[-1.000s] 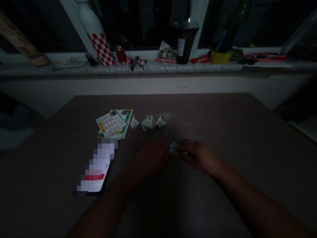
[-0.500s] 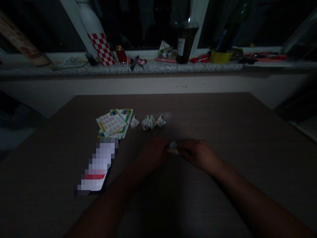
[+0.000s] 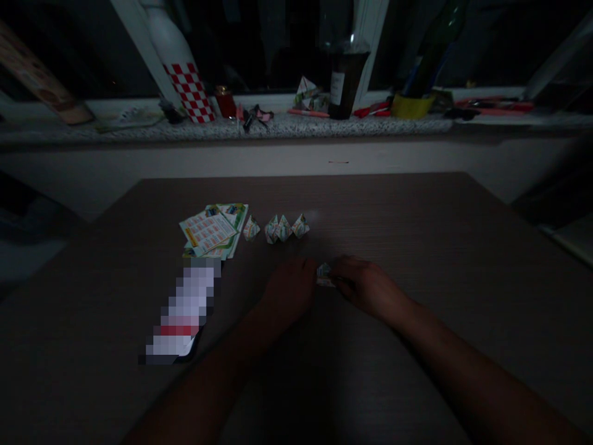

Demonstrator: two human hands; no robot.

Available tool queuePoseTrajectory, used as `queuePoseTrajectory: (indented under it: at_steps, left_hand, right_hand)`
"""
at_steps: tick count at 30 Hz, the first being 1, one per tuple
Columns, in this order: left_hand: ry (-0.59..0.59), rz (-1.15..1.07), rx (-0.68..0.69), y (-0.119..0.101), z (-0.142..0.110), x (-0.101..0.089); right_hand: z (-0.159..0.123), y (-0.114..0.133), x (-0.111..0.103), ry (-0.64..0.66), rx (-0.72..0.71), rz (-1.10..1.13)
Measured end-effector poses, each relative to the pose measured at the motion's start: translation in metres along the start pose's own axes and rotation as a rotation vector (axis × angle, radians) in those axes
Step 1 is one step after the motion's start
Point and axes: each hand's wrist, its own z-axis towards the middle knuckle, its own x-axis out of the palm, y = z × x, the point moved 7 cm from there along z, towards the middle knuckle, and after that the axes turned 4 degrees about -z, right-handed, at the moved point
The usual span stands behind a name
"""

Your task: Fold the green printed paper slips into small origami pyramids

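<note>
A small folded piece of printed paper (image 3: pixel 325 275) lies on the table between my two hands. My left hand (image 3: pixel 291 285) closes on its left edge, fingers bent. From the right, my right hand (image 3: pixel 364 281) pinches its other side with thumb and fingers. Part of the paper is hidden under the fingertips. Beyond the hands stand several folded paper shapes (image 3: pixel 284 228) with pointed tips in a loose row. To their left rests a stack of printed paper sheets (image 3: pixel 210 231).
A phone (image 3: pixel 185 312) with a blurred-out screen lies left of my left arm. On the granite windowsill (image 3: pixel 296 128) behind the table (image 3: pixel 393 210) stand a red-checked white bottle (image 3: pixel 189 86), a dark plastic cup (image 3: pixel 345 83) and a green bottle in a yellow holder (image 3: pixel 412 105).
My left hand has shifted slightly to the right and my right hand slightly to the left, both still at the folded paper. The other things have not moved.
</note>
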Motion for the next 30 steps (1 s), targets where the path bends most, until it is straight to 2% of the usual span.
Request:
queuePoseTrajectory:
  at_steps: [7,15,22,30]
  left_hand:
    - [0.006,0.016,-0.009,0.001,0.001,0.003]
    - [0.022,0.024,-0.033,0.001,0.001,0.005]
    - [0.014,0.022,-0.007,0.002,0.003,0.006]
    - [-0.028,-0.057,0.020,0.005,-0.001,0.003]
  right_hand:
    - [-0.002,-0.006,0.001,-0.015,0.046,-0.029]
    - [0.002,-0.010,0.008,0.041,0.059,-0.108]
    - [0.004,-0.012,0.006,-0.026,0.083,0.044]
    - [0.003,-0.014,0.008,-0.109,0.225,0.296]
